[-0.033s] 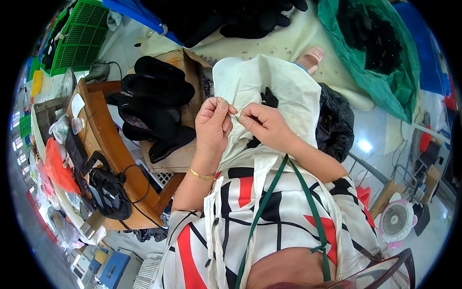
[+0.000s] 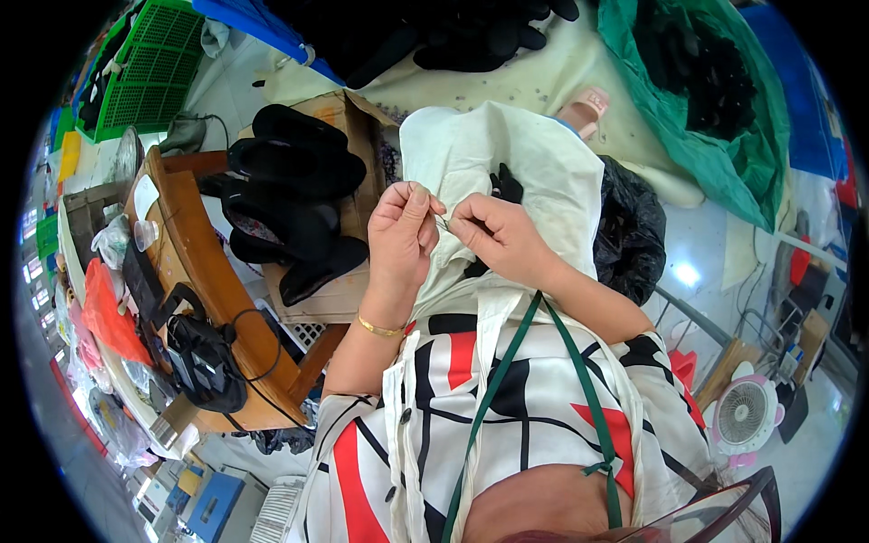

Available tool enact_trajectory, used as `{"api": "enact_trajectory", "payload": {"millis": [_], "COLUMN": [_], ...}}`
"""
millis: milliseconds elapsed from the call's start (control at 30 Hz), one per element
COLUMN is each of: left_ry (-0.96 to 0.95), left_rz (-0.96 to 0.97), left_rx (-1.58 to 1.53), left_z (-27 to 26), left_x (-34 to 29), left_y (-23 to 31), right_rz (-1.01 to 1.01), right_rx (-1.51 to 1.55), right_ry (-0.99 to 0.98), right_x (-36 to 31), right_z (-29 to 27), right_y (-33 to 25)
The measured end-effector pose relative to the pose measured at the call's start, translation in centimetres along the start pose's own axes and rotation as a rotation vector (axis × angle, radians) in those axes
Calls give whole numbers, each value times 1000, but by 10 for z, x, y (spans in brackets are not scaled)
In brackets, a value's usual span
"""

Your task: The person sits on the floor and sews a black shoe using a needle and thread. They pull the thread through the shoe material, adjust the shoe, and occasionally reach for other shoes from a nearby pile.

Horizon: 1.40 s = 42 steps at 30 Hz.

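Observation:
My left hand (image 2: 401, 222) and my right hand (image 2: 502, 237) are raised close together over my lap, both pinched. A thin dark strand (image 2: 442, 220) runs between their fingertips; whether it is thread or a needle is too small to tell. Below them a white apron (image 2: 552, 181) covers my lap. On it lies a black piece (image 2: 506, 185) just beyond my right hand, partly hidden by that hand. To the left, several black fabric shoes (image 2: 294, 163) are piled on a cardboard box (image 2: 330, 312).
A wooden table (image 2: 226, 308) with a black bag-like object (image 2: 204, 357) stands at my left. Ahead are a blue crate (image 2: 262, 32) and a heap of black pieces (image 2: 471, 36). Right are a green sack (image 2: 760, 154), a black plastic bag (image 2: 629, 231) and a fan (image 2: 747, 412).

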<state>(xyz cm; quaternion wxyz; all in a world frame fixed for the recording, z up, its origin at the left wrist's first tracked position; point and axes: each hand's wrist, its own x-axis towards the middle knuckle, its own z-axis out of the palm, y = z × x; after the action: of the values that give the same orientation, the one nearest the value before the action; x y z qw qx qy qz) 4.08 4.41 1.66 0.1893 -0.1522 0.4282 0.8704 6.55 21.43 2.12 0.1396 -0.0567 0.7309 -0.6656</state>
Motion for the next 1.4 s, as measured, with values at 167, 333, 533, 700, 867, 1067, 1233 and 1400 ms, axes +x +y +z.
{"api": "enact_trajectory", "payload": {"millis": [167, 333, 533, 700, 867, 1067, 1233, 1400], "left_ry": [-48, -53, -13, -30, -20, 1, -82, -69], "left_rz": [-129, -127, -62, -55, -58, -66, -225, -167], "left_rx": [67, 47, 32, 20, -15, -52, -21, -40], "left_z": [-6, -11, -7, -5, -1, -3, -9, -14], "left_x": [-2, -1, 1, 1, 1, 5, 2, 2], "left_y": [-5, -5, -7, -7, -5, -5, -6, -10], "right_rz": [-116, 26, 198, 228, 190, -2, -124, 124], "right_rx": [-95, 71, 319, 306, 254, 58, -75, 178], "right_ry": [71, 71, 40, 6, 28, 50, 178, 86], "right_x": [5, 5, 8, 7, 6, 5, 7, 7], "right_z": [-3, -1, -4, -4, -2, 3, 3, 2], "right_y": [7, 18, 21, 23, 21, 11, 12, 21]}}
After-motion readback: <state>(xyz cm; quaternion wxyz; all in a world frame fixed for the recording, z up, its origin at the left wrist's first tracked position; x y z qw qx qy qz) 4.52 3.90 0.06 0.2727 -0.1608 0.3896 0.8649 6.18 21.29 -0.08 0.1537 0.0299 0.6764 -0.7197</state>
